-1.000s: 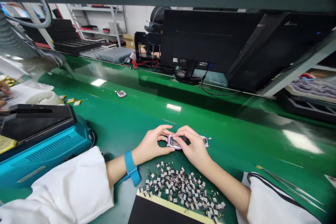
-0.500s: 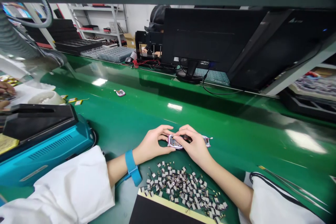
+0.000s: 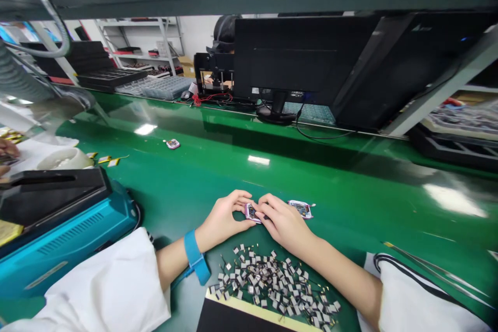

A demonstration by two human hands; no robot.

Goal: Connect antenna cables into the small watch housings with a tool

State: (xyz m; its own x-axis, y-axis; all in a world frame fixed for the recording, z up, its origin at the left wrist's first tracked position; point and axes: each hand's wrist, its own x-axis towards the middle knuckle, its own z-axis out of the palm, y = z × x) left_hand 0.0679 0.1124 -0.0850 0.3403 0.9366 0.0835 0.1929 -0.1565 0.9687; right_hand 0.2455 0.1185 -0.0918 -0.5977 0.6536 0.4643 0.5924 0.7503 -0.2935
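My left hand (image 3: 225, 219) curls its fingers and thumb around a small pink-rimmed device housing (image 3: 251, 211) with a circuit board inside. From the right, my right hand (image 3: 287, 222) bends over the same housing, fingertips pinched at its board. A small dark part (image 3: 266, 217) shows at those fingertips; its kind is mostly hidden. Just beyond my right hand lies a second open housing (image 3: 301, 209) with its board facing up. Below both hands spreads a pile of small grey square parts (image 3: 268, 280) with short dark leads.
A black pad (image 3: 237, 316) with a yellow edge touches the pile. Tweezers (image 3: 439, 270) lie at the right. Another housing (image 3: 172, 143) sits farther back. A blue machine (image 3: 81, 238) stands at the left, near yellow-edged flat pieces (image 3: 104, 159) and another person's hand (image 3: 8, 149). A monitor (image 3: 299, 57) stands behind.
My right hand has shifted slightly left and closed further over the held housing, uncovering more of the second one. The camera view has tilted slightly.
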